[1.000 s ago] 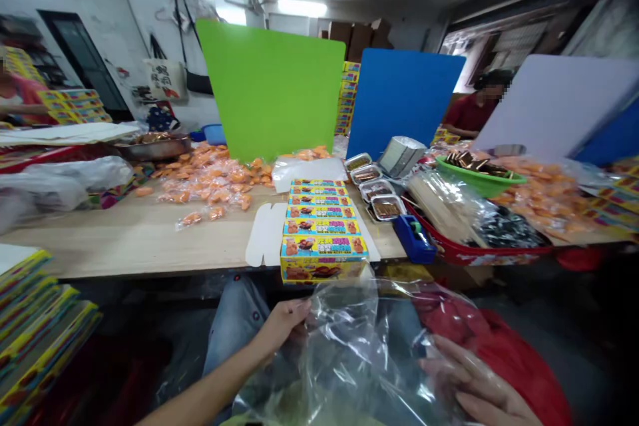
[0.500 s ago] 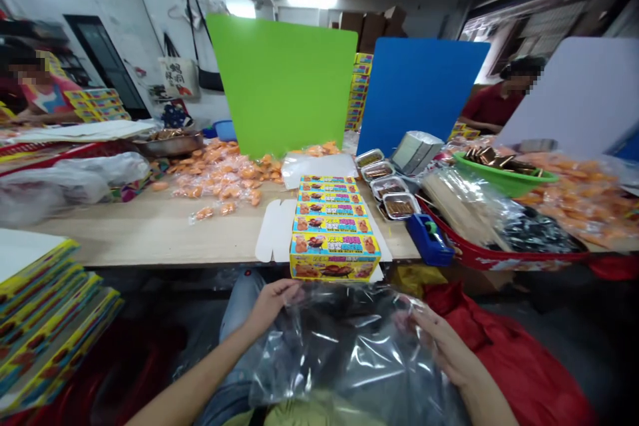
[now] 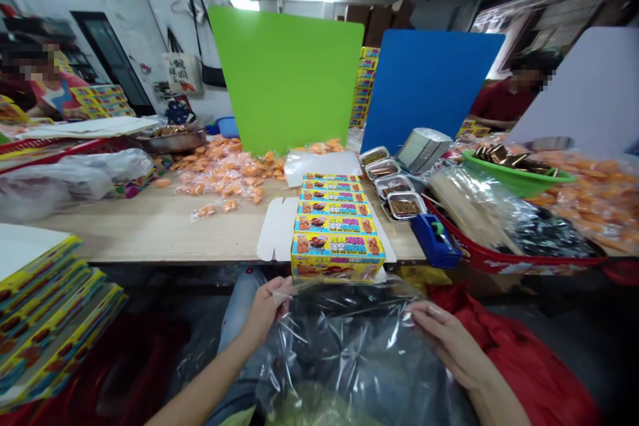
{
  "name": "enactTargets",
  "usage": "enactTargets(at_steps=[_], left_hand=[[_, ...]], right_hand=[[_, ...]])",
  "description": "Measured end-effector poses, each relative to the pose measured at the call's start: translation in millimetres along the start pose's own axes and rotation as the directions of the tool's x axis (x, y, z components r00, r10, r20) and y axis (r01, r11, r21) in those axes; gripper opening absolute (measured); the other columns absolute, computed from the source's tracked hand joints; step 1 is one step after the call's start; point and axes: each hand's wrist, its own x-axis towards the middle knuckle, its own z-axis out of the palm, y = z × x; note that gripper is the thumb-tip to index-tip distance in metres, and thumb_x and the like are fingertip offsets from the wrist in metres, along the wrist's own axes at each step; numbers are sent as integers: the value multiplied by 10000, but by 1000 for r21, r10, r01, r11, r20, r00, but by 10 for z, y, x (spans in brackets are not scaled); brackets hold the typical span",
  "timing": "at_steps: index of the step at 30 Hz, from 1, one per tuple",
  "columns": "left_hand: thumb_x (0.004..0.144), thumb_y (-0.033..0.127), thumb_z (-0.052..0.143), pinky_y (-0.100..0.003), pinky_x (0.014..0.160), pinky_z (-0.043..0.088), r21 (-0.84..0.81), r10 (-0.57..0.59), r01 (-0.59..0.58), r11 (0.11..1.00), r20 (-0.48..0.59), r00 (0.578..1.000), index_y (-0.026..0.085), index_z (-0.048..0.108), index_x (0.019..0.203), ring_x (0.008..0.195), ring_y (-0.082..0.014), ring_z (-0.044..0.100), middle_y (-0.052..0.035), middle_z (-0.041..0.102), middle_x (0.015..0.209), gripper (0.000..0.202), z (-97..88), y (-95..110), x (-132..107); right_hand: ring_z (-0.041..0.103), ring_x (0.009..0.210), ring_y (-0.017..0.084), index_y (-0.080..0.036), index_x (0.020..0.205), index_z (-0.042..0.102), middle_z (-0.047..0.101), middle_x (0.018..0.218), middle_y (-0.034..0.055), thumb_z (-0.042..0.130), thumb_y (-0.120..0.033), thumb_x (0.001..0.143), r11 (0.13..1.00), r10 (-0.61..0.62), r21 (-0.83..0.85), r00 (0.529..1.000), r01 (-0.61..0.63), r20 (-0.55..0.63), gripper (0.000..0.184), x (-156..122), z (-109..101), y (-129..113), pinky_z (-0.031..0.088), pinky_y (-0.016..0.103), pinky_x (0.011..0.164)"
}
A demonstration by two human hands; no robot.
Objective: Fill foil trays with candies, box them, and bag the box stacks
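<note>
A large clear plastic bag (image 3: 349,353) lies across my lap below the table edge. My left hand (image 3: 264,309) pinches its upper left rim with the fingers closed. At the upper right rim my right hand (image 3: 446,339) grips the film, fingers curled over it. Just above the bag's mouth, a row of yellow printed boxes (image 3: 334,223) runs back along the wooden table (image 3: 150,233), the nearest box at the front edge.
Orange wrapped snacks (image 3: 224,176) are scattered behind the boxes. Small metal trays (image 3: 392,186), a blue tape dispenser (image 3: 434,239) and a red basket (image 3: 499,256) sit to the right. Flat yellow cartons (image 3: 44,306) are stacked at left. Green (image 3: 284,80) and blue (image 3: 424,90) boards stand upright; other people work beyond.
My right hand has moved up and left along the bag to its upper right rim. The bag's mouth now stretches between both hands, closer under the nearest box.
</note>
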Motion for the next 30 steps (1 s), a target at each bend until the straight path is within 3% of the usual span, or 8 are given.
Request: enactTargets(at_steps=[3,6,9,11,14,18,23,30], left_hand=[[710,524,658,-195,505,424,-155,15,-17,988,-13,1000,151,564,567,511,-91,522,12,585,559,410,-19,62,-17],[660,449,743,-241,725,516,-414,-48,63,908,48,998,147,602,694,747,-141,639,-35,684,810,335,12,118,-27],[644,403,773,-173,556,494,-499,-86,120,858,91,992,172,564,757,587,-90,605,10,662,697,332,37,140,-30],[681,422,741,-121,391,359,-448,-45,87,890,103,994,176,526,747,426,-46,487,42,610,576,333,26,137,-30],[768,493,625,-132,343,241,-267,7,23,963,114,993,178,498,753,350,-45,394,40,583,492,340,-44,111,-18],[825,539,511,-181,439,345,15,78,-82,997,158,984,187,493,754,423,-93,503,6,634,535,360,-242,9,70],[751,534,619,-235,588,427,136,52,-93,986,279,959,171,551,710,549,-143,588,-37,677,597,371,-527,-77,243],[804,521,556,-262,627,453,202,-44,-63,977,489,871,170,619,810,647,-192,649,-67,705,700,356,-735,291,247]], right_hand=[[604,888,230,-197,681,684,677,1004,81,781,-385,595,990,-86,107,994,94,-74,228,-55,-65,21,482,338,757],[600,721,196,-215,634,625,681,787,47,788,-366,574,968,-84,229,994,99,-73,230,-113,-73,-5,484,317,658],[507,547,135,-225,617,582,565,534,-14,767,-369,609,951,-123,283,992,124,-22,235,-135,-43,-41,427,250,542],[448,489,114,-225,618,569,507,489,-33,761,-378,619,953,-124,274,992,130,-38,246,-123,-36,-47,367,226,475],[422,463,95,-230,671,588,547,550,-43,777,-393,600,974,-85,202,990,106,-110,259,-66,-62,-16,296,218,434],[408,444,100,-216,714,619,535,460,-49,694,-466,693,987,-139,-87,990,138,-3,262,112,-125,74,299,240,509],[530,649,179,-193,623,626,637,569,8,580,-565,749,833,-103,-508,964,219,247,395,454,-166,158,366,304,687],[546,800,234,-241,618,675,662,695,31,449,-579,815,671,-117,-665,932,329,343,452,693,-86,72,357,384,833]])
